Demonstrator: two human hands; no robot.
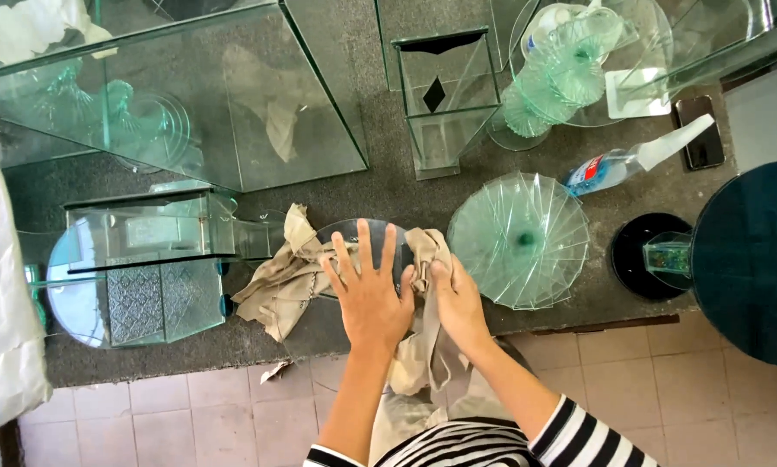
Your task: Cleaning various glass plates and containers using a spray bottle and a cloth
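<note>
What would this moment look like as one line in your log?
left hand: flat on round glass piece | right hand: gripping beige cloth | surface: dark worktable

From my remote seat I see 2 bare hands, the left hand [369, 296] and the right hand [459, 304], with no gloves, rings or watch showing. Both forearms are uncovered up to the elbows. The sleeves [579, 437] are pushed up there, in black and white horizontal stripes, and the same striped top shows between the arms.
</note>
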